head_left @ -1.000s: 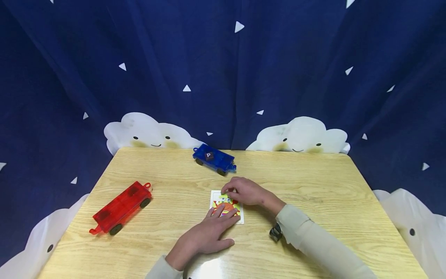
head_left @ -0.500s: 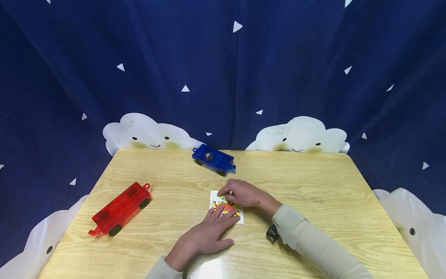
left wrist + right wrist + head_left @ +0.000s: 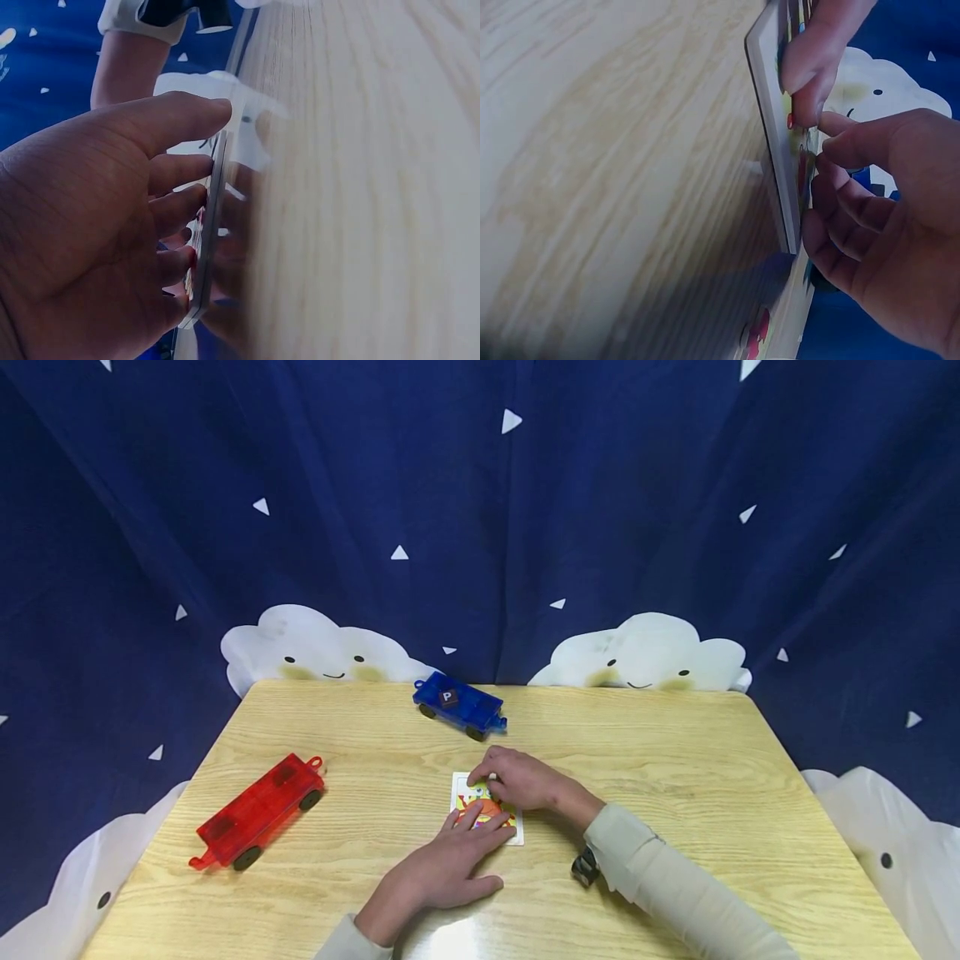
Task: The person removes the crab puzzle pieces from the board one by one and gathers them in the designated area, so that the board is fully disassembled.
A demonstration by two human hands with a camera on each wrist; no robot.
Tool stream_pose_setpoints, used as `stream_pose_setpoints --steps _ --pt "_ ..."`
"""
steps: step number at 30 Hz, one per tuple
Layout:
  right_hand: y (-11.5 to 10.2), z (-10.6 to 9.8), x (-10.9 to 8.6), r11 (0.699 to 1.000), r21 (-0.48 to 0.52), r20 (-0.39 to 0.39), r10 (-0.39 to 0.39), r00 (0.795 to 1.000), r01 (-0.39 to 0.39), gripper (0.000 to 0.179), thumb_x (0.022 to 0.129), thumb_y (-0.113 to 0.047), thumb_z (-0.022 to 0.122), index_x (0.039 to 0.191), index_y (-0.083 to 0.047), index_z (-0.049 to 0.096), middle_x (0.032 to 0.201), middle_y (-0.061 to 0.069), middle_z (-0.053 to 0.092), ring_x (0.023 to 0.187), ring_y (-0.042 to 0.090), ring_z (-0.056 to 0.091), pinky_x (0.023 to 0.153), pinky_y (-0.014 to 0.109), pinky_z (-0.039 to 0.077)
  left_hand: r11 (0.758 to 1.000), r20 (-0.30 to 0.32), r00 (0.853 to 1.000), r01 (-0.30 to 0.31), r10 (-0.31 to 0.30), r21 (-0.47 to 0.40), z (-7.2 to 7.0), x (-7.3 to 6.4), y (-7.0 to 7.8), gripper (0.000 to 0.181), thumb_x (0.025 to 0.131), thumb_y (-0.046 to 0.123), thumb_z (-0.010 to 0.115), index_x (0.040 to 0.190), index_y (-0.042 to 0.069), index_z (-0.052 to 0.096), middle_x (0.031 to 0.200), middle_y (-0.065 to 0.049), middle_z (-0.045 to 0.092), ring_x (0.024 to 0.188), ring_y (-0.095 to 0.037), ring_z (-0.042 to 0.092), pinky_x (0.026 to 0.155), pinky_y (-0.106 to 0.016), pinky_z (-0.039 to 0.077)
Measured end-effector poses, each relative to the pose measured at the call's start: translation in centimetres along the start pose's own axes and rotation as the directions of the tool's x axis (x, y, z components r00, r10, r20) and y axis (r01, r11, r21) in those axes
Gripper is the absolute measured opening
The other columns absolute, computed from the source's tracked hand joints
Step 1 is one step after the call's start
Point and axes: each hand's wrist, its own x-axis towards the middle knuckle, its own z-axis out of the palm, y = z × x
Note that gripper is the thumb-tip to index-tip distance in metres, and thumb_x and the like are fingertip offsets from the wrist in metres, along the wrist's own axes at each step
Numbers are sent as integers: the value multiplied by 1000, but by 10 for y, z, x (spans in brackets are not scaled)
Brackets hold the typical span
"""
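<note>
A small white-bordered puzzle board (image 3: pixel 455 789) with a red-orange crab picture on yellow lies on the wooden table; its thick edge (image 3: pixel 763 90) shows in the right wrist view. My left hand (image 3: pixel 442 864) rests on its near part, fingers spread and thumb out to the side on the table. At the board's upper right is my right hand (image 3: pixel 525 778), fingers bent and their tips at the picture near the crab's eyes. In the right wrist view, the thumb and index fingertips (image 3: pixel 840 150) come close together; whether a piece sits between them is hidden.
On the left stands a red toy train car (image 3: pixel 262 810). A blue toy train car (image 3: pixel 459 703) with a dark "P" tile (image 3: pixel 447 697) is at the back. The wooden tabletop (image 3: pixel 660 752) meets a dark blue curtain (image 3: pixel 465 510). A black device (image 3: pixel 585 867) sits under the right wrist.
My right hand has shifted slightly left over the upper part of the board. The crab's eyes were covered half a second ago and show again now. My left hand stays in place.
</note>
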Motion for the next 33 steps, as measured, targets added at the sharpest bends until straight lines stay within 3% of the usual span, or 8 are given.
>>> stream_pose_setpoints --steps 6,19,33 --pt "-1 0 0 999 20 -10 30 999 -30 32 101 -2 54 117 -18 78 107 -3 61 99 14 57 96 37 49 1000 4 1000 7 -7 -4 0 0 0 65 99 37 64 157 16 45 164 -1 36 154 -34 19 118 -62 23" --pt "-3 0 0 999 44 -51 -14 999 16 40 98 8 49 113 -13 79 105 2 66 101 17 60 98 39 49 999 10 1000 23 -23 -25 -1 -1 1 64 99 36 65 157 16 46 164 -1 35 154 -34 19 118 -62 22" --pt "-6 -5 -1 998 57 -39 -23 999 25 40 97 10 48 113 -11 79 105 4 67 99 17 59 96 38 50 999 4 1000 26 -26 -25 0 0 1 63 99 36 64 156 16 47 164 0 36 154 -35 18 118 -62 22"
